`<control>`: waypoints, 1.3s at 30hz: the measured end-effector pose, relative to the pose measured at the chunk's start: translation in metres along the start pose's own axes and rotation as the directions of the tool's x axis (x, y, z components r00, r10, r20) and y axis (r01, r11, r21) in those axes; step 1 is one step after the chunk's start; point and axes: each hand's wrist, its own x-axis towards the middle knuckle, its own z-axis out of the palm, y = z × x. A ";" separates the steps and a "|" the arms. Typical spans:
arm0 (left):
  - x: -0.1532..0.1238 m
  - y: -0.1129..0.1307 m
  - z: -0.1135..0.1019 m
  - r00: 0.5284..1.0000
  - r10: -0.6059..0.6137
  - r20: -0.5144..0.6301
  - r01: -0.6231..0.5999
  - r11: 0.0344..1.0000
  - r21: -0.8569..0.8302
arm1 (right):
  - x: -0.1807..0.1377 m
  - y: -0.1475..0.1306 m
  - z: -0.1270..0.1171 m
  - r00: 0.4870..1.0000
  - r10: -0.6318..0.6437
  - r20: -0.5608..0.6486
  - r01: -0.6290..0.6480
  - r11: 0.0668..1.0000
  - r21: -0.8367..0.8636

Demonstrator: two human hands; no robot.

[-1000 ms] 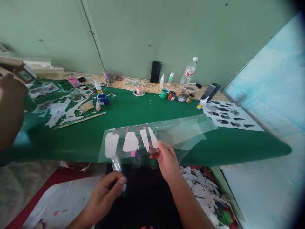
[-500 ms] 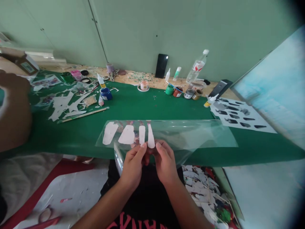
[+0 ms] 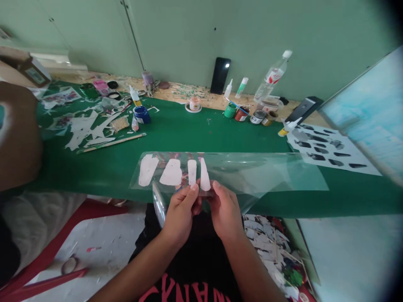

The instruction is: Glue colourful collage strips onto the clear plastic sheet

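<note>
A clear plastic sheet (image 3: 267,172) lies along the front of the green table, its near part curling down over the edge. In a row on its left half sit white cut-out shapes: a broad piece (image 3: 147,170), a trapezoid piece (image 3: 171,173), a narrow strip (image 3: 192,171) and a tapered piece (image 3: 205,176). My left hand (image 3: 180,212) pinches the sheet's near part, thumb on top beside the narrow strip, fingers underneath. My right hand (image 3: 227,209) grips it just right of the tapered piece, its fingers partly hidden below.
Paint jars (image 3: 231,110), a water bottle (image 3: 272,79) and a phone (image 3: 221,75) stand along the back. Paper scraps (image 3: 83,128) and a brush (image 3: 111,143) lie left, near another person's arm (image 3: 20,138). A printed sheet (image 3: 333,151) lies right.
The whole view has shifted and tilted slightly. Both hands keep their hold on the plastic sheet, and the white pieces stay in the same row.
</note>
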 end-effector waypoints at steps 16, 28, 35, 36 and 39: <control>0.000 -0.001 0.002 1.000 -0.031 -0.002 0.031 0.998 -0.058 | -0.001 -0.002 0.000 1.000 0.010 0.015 -0.010 0.999 0.033; 0.000 0.000 0.004 1.000 -0.017 0.006 0.017 0.998 -0.059 | 0.001 -0.002 -0.002 0.998 0.047 0.043 -0.049 0.998 0.048; 0.000 -0.002 0.003 1.000 -0.012 0.014 0.013 0.998 -0.066 | 0.001 -0.003 -0.003 0.996 0.063 0.060 -0.067 0.996 0.060; 0.000 -0.002 0.003 1.000 -0.012 0.016 0.013 0.998 -0.067 | 0.001 -0.003 -0.003 0.996 0.061 0.059 -0.065 0.996 0.066; 0.000 -0.002 0.003 1.000 -0.011 0.022 0.012 0.998 -0.066 | 0.001 -0.003 -0.003 0.997 0.053 0.057 -0.058 0.995 0.079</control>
